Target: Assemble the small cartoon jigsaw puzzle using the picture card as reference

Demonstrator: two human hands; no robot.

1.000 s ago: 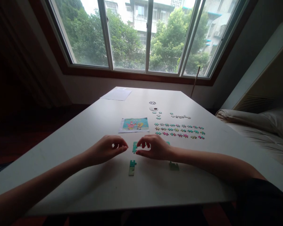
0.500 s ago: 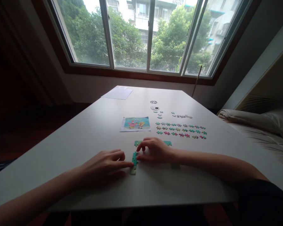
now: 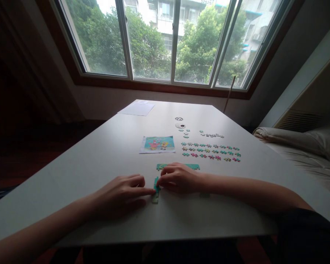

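A short upright strip of joined green jigsaw puzzle pieces (image 3: 155, 196) lies on the white table. My left hand (image 3: 123, 190) rests to its left, index finger stretched out and its tip touching the strip's left side, the other fingers loosely bent. From the right, my right hand (image 3: 180, 178) has thumb and fingers drawn together at the strip's upper part; the fingers partly hide the piece there. Just beyond this hand runs a longer horizontal strip of joined green pieces (image 3: 194, 166), its middle covered by the hand. A cartoon picture sheet (image 3: 159, 144) lies farther back.
Loose puzzle pieces (image 3: 207, 150) lie in rows to the right of the picture. More loose pieces (image 3: 213, 135) are scattered behind them, near two small round objects (image 3: 180, 125). White paper (image 3: 137, 108) lies at the table's far left corner. Bedding (image 3: 297, 143) is beside the table.
My right hand has moved slightly down and left, its raised index finger lowering to the upright strip and closing toward the thumb. My left hand has stayed nearly still.
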